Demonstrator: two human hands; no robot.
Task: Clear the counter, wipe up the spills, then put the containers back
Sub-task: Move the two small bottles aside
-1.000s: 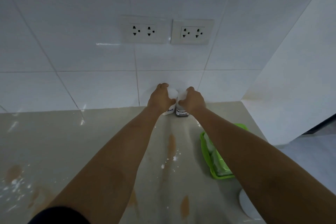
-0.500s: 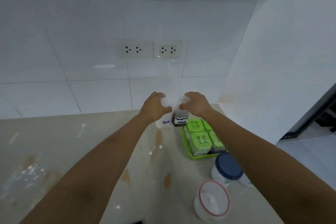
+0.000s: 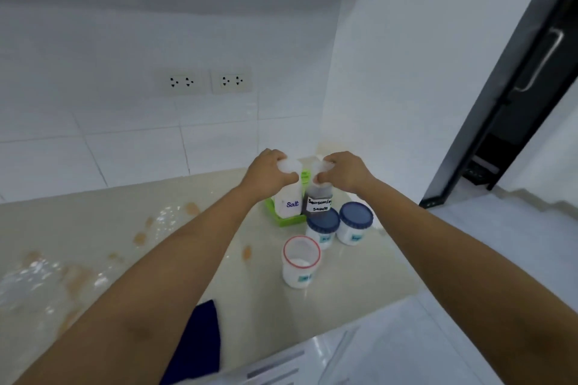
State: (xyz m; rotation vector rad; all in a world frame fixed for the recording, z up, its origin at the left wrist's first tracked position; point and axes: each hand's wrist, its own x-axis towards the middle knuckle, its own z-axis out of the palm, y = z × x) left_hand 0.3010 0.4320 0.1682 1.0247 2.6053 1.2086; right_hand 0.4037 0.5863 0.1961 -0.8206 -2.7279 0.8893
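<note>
1. Salt bottle (image 3: 289, 198) in left hand (image 3: 269, 173), sauce bottle (image 3: 319, 201) in right hand (image 3: 344, 173), fingers curled round caps; both upright above tray (image 3: 283, 222).
2. Keep level; lower gently beside jars (image 3: 323, 222), away from spills (image 3: 140, 237).

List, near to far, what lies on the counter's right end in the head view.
Dark blue cloth → red-rimmed open jar → left blue-lidded jar → right blue-lidded jar → green tray, with the Salt bottle and seasoning sauce bottle held at it.

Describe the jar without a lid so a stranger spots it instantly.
At the right end of the beige counter, three white tubs cluster before a green tray. The lidless tub is nearest the front edge, red-rimmed where its neighbours wear blue lids.
</note>
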